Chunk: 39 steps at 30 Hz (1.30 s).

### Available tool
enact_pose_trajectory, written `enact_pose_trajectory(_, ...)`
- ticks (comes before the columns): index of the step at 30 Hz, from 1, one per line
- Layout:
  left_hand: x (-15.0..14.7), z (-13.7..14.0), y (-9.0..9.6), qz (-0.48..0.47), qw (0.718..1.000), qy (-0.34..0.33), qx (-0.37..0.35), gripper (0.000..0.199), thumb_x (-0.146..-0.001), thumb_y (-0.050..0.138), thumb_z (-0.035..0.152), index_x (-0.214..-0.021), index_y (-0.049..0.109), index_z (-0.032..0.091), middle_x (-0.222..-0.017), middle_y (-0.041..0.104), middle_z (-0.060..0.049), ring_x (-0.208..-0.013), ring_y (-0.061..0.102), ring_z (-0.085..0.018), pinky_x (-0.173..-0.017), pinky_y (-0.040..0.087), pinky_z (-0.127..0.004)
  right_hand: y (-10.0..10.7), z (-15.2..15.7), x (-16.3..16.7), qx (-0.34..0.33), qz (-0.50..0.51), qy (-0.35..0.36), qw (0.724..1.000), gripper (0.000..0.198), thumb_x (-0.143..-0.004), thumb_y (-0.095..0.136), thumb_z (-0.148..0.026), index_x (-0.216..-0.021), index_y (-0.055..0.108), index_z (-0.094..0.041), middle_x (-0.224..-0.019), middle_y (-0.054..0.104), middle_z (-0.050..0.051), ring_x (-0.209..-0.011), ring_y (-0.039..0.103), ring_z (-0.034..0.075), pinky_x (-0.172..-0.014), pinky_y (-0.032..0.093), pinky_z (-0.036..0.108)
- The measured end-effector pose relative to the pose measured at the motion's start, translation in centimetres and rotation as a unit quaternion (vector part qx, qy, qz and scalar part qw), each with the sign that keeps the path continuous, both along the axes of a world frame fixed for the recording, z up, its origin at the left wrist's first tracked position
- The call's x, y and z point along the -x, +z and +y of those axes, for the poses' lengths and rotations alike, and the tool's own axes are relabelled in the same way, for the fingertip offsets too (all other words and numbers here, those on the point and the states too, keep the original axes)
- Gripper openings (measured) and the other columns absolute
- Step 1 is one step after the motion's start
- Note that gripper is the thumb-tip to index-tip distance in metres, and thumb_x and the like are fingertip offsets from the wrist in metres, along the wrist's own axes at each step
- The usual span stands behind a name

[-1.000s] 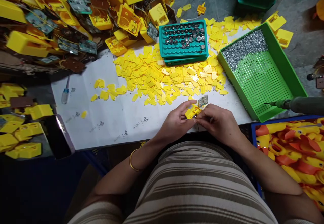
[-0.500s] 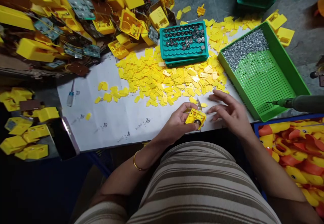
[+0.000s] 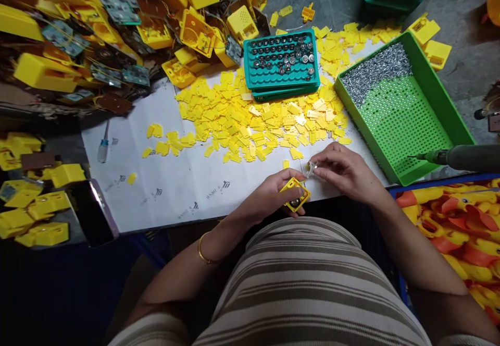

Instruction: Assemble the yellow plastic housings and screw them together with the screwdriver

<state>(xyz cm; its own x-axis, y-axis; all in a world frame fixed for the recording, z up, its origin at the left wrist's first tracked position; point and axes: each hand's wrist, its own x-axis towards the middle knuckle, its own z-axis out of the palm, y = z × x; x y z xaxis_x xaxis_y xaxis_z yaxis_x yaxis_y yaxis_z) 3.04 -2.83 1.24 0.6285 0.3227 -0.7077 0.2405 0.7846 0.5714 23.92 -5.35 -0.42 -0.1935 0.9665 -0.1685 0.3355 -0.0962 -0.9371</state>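
My left hand (image 3: 273,194) is closed around a small yellow plastic housing (image 3: 302,197), its thumb over the open face. A round dark metal part (image 3: 294,202) sits inside, partly covered. Just right of it, my right hand (image 3: 341,171) pinches a small pale, clear-looking piece (image 3: 311,169) between thumb and fingers; its exact kind is too small to make out. Beyond both hands, many flat yellow plastic covers (image 3: 234,122) lie scattered over the white table sheet (image 3: 172,184).
A teal tray (image 3: 281,79) of round metal parts stands on the covers. To the right is a green basket (image 3: 425,106) of screws, with an electric screwdriver (image 3: 469,157) over it. Yellow housings (image 3: 47,75) with circuit boards pile up left, near a screwdriver (image 3: 103,150) and phone (image 3: 91,213).
My right hand has closed from spread fingers into a pinch on the pale piece beside the housing. My left hand has shifted slightly down and left, turning the housing.
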Motion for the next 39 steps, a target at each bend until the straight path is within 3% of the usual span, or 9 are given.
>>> enact_pose_trajectory(2, -0.1, 0.0, 0.0, 0.016, 1.0, -0.016, -0.014, 0.03, -0.079, 0.064, 0.038, -0.098, 0.051, 0.018, -0.079, 0.065, -0.001, -0.057, 0.066, -0.012, -0.049, 0.049, -0.02, 0.5, -0.2, -0.1, 0.019, -0.011, 0.006, 1.0, 0.016, -0.087, 0.061, -0.029, -0.099, 0.064, -0.019, -0.071, 0.059, 0.0, -0.061, 0.053, 0.01, -0.054, 0.042, 0.021)
enact_pose_trajectory(4, -0.1, 0.0, -0.1, 0.031, 0.998, -0.035, -0.04, 0.031, -0.08, 0.064, 0.041, -0.098, 0.054, 0.018, -0.081, 0.066, -0.002, -0.054, 0.066, -0.012, -0.044, 0.044, -0.017, 0.9, -0.4, 0.0, 0.089, 0.075, 0.005, 0.993, 0.017, -0.089, 0.057, -0.032, -0.101, 0.057, -0.019, -0.065, 0.056, -0.004, -0.052, 0.053, 0.009, -0.047, 0.041, 0.019)
enact_pose_trajectory(6, -0.3, -0.2, -0.4, 0.042, 0.996, -0.04, -0.066, 0.034, -0.079, 0.064, 0.042, -0.103, 0.056, 0.019, -0.083, 0.066, -0.001, -0.053, 0.066, -0.011, -0.04, 0.041, -0.016, 1.3, -0.7, 0.4, 0.137, 0.165, -0.013, 0.977, 0.019, -0.088, 0.057, -0.035, -0.101, 0.053, -0.02, -0.072, 0.058, -0.003, -0.055, 0.06, 0.01, -0.048, 0.047, 0.02)
enact_pose_trajectory(9, -0.5, -0.5, -0.9, 0.038, 0.995, -0.027, -0.083, 0.034, -0.08, 0.064, 0.04, -0.107, 0.057, 0.02, -0.085, 0.066, -0.001, -0.057, 0.066, -0.011, -0.044, 0.045, -0.016, 1.4, -1.1, 1.2, 0.152, 0.205, -0.047, 0.966, 0.022, -0.085, 0.064, -0.036, -0.096, 0.052, -0.022, -0.078, 0.058, -0.002, -0.061, 0.064, 0.011, -0.051, 0.052, 0.021)
enact_pose_trajectory(15, -0.7, -0.6, -0.9, -0.006, 0.997, 0.078, -0.006, 0.042, -0.077, 0.067, 0.024, -0.117, 0.055, 0.021, -0.102, 0.067, -0.005, -0.091, 0.065, -0.017, -0.073, 0.056, -0.03, 0.9, -1.9, 2.3, 0.062, 0.165, -0.108, 0.978, 0.042, -0.081, 0.07, -0.024, -0.117, 0.047, -0.026, -0.088, 0.066, -0.002, -0.067, 0.065, 0.011, -0.06, 0.054, 0.021)
enact_pose_trajectory(17, -0.6, -0.6, -0.7, -0.021, 0.993, 0.112, 0.023, 0.041, -0.078, 0.066, 0.022, -0.117, 0.056, 0.021, -0.106, 0.066, -0.006, -0.098, 0.063, -0.019, -0.081, 0.055, -0.033, 1.2, -2.2, 2.4, 0.014, 0.101, -0.094, 0.99, 0.03, -0.083, 0.068, -0.022, -0.109, 0.056, -0.024, -0.09, 0.069, -0.001, -0.072, 0.066, 0.011, -0.064, 0.054, 0.022)
enact_pose_trajectory(20, -0.6, -0.5, -0.1, -0.037, 0.985, 0.16, 0.052, 0.037, -0.079, 0.065, 0.02, -0.116, 0.057, 0.02, -0.106, 0.067, -0.005, -0.094, 0.064, -0.016, -0.085, 0.053, -0.032, 1.9, -2.6, 2.2, -0.078, -0.004, -0.032, 0.996, 0.013, -0.088, 0.061, -0.017, -0.1, 0.064, -0.022, -0.095, 0.071, 0.002, -0.083, 0.066, 0.013, -0.074, 0.053, 0.026)
enact_pose_trajectory(28, -0.4, -0.3, 1.4, -0.081, 0.97, 0.211, 0.088, 0.036, -0.083, 0.06, 0.022, -0.118, 0.056, 0.02, -0.103, 0.069, -0.005, -0.086, 0.064, -0.014, -0.08, 0.052, -0.028, 3.5, -3.7, 2.0, -0.223, -0.212, 0.081, 0.948, 0.02, -0.089, 0.055, -0.013, -0.107, 0.063, -0.018, -0.101, 0.071, 0.006, -0.091, 0.055, 0.021, -0.079, 0.046, 0.038)
enact_pose_trajectory(39, -0.9, -0.9, 1.7, -0.026, 0.986, 0.159, -0.048, 0.042, -0.071, 0.061, 0.012, -0.113, 0.055, 0.019, -0.095, 0.067, -0.002, -0.08, 0.061, -0.012, -0.075, 0.049, -0.025, 5.0, -4.3, 2.0, -0.19, -0.198, 0.097, 0.957, 0.024, -0.091, 0.053, -0.013, -0.111, 0.064, -0.016, -0.106, 0.066, 0.011, -0.093, 0.062, 0.017, -0.076, 0.053, 0.028)
